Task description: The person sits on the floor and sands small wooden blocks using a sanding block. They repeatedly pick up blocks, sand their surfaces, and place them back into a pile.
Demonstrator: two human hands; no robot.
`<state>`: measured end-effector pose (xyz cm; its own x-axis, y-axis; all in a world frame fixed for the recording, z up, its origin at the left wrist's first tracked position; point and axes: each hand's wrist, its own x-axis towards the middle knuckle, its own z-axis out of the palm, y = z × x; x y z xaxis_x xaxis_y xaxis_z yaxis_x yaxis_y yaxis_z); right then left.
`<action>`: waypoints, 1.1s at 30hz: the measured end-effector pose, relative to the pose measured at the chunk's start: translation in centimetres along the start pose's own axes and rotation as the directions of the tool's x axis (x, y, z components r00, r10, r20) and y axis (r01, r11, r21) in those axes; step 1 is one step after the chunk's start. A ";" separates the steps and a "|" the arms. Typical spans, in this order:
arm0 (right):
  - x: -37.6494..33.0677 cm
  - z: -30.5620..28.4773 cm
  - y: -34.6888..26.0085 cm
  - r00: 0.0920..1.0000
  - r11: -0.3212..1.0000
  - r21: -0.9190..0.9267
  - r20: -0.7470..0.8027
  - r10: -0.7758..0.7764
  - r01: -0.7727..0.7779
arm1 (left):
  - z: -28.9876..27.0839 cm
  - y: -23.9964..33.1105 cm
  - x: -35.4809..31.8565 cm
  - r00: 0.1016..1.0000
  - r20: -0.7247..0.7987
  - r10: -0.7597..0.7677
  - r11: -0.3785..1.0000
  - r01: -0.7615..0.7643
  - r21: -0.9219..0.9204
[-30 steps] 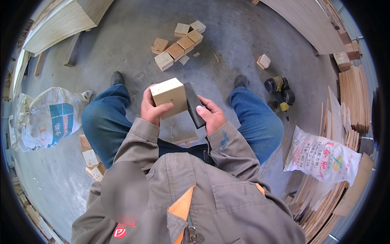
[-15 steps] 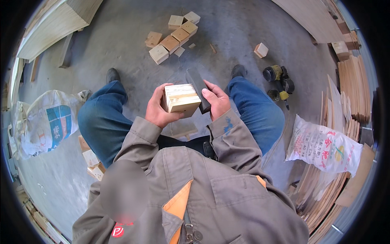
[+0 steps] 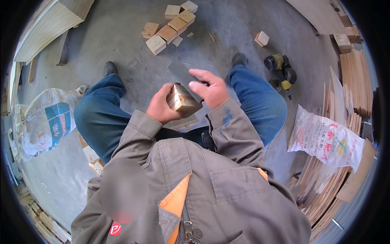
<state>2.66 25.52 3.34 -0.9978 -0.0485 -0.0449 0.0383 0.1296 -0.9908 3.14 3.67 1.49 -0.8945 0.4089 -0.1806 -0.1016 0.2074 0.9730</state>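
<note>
Between my knees, my left hand (image 3: 159, 105) is closed around a wooden block (image 3: 178, 100) with layered, striped grain. The fingers go round its far left side and the thumb lies along its near edge. My right hand (image 3: 213, 90) grips a flat dark grey sanding block (image 3: 179, 72), blurred by motion. It slants across the far right part of the wooden block and hides some of it. Whether the two touch along their whole length, I cannot tell.
Several wooden blocks (image 3: 167, 33) lie on the concrete floor ahead, and a single block (image 3: 262, 38) sits farther right. A yellow-black power tool (image 3: 280, 73) rests by my right knee. White sacks (image 3: 327, 138) and stacked boards (image 3: 355, 83) stand at the sides.
The sanding block has swung from beside the wooden block to across it, moving left. The wooden block has turned and tilted in my left hand.
</note>
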 end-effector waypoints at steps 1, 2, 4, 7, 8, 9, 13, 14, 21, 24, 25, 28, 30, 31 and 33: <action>-0.1 -0.5 -0.2 0.983 0.980 0.106 -0.057 0.173 -0.166 | 0.2 -0.4 0.1 0.999 -0.045 -0.001 1.000 0.000 -0.022; 0.1 -1.1 -0.2 0.979 0.978 0.149 -0.114 0.167 -0.149 | 0.0 -0.6 0.3 0.998 -0.056 -0.014 0.999 0.012 -0.034; 0.5 -2.5 -0.1 0.961 0.967 0.233 -0.225 0.159 -0.106 | -0.6 -0.9 0.6 0.996 -0.077 -0.040 0.998 0.036 -0.059; 0.1 -3.4 0.9 0.964 0.984 0.068 -0.200 0.175 -0.165 | -0.5 -0.6 0.9 0.994 -0.100 -0.045 0.999 0.045 -0.005; -0.2 -3.3 1.2 0.968 0.985 -0.029 -0.194 0.161 -0.170 | -0.4 -0.6 0.8 0.994 -0.103 -0.045 0.999 0.046 0.008; -0.4 -3.2 1.3 0.983 0.982 -0.133 -0.142 0.116 -0.135 | -0.3 -0.5 0.8 0.993 -0.109 -0.039 0.999 0.040 0.007; -0.7 -1.6 1.8 0.990 0.970 -0.218 -0.108 0.089 -0.111 | 0.0 -0.1 0.7 0.990 -0.139 0.003 1.000 0.002 0.029; -0.7 -1.2 1.6 0.996 0.967 -0.249 -0.086 0.035 -0.056 | 0.0 -0.1 0.6 0.989 -0.150 0.017 0.999 -0.012 0.039; 0.0 -0.2 -0.1 0.989 0.982 -0.176 -0.119 -0.094 0.072 | 0.2 -0.7 0.7 0.991 -0.135 0.007 0.998 0.002 0.067; 0.1 -2.6 0.8 0.970 0.948 -0.316 -0.239 -0.035 -0.044 | 0.1 -0.3 0.7 0.984 -0.180 0.021 0.999 -0.014 0.044; -0.1 -2.9 1.2 0.972 0.944 -0.325 -0.235 -0.015 -0.064 | 0.1 -0.4 0.8 0.983 -0.180 0.018 1.000 -0.013 0.026; -1.1 -1.8 1.5 0.988 0.941 -0.327 -0.153 0.036 -0.085 | 0.3 -0.7 0.8 0.982 -0.187 0.016 1.000 -0.014 0.012; -1.2 -0.8 2.2 0.989 0.932 -0.360 -0.150 -0.015 -0.041 | 0.4 -0.2 0.7 0.981 -0.193 0.033 0.998 -0.023 0.054; -1.1 -0.6 2.3 0.990 0.924 -0.382 -0.134 -0.051 -0.004 | 0.4 -0.3 0.6 0.982 -0.190 0.020 0.998 -0.008 0.061; -1.0 0.3 1.3 0.993 0.947 -0.321 -0.099 -0.064 0.028 | 0.4 -0.4 0.6 0.982 -0.187 -0.001 0.997 0.016 0.077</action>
<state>3.71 25.40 2.06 -0.9986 0.0420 0.0311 -0.0095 0.4391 -0.8984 2.84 4.16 0.94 -0.9602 0.2348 -0.1515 -0.0821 0.2813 0.9561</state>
